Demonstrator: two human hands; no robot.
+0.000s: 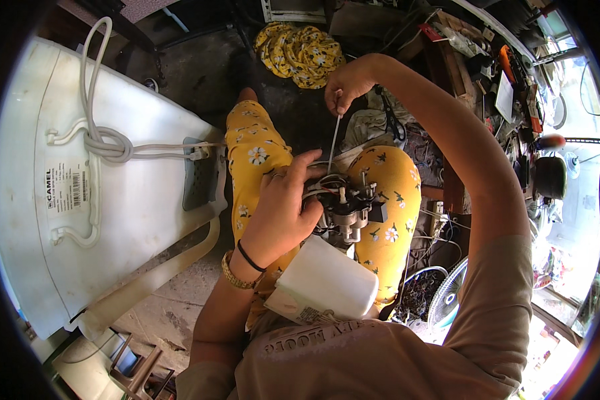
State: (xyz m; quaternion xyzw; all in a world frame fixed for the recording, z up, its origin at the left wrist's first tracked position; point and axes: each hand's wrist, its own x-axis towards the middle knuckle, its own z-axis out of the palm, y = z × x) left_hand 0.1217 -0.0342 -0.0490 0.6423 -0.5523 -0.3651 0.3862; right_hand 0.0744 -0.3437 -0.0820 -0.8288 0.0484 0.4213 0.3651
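Observation:
A small electric motor (350,217) with dark windings, metal shafts and bundled wires rests between my thighs. My left hand (280,207) curls round its left side, thumb at the wires and index finger reaching past them. From the wire bundle a thin white cable tie (334,141) runs up and away. Its far end is pinched between the thumb and fingers of my right hand (351,83), raised beyond the motor. Where the tie loops round the wires is too small to make out. Nearer to me, a white plastic housing (333,277) lies tilted on my lap.
A large white appliance (140,140) with a knotted grey cord (113,148) stands at left. Ahead lies a bundled yellow floral cloth (300,53). Black-handled scissors (392,120) lie beyond my right knee. At right are a cluttered workbench (470,100), loose wires and a fan grille (447,293).

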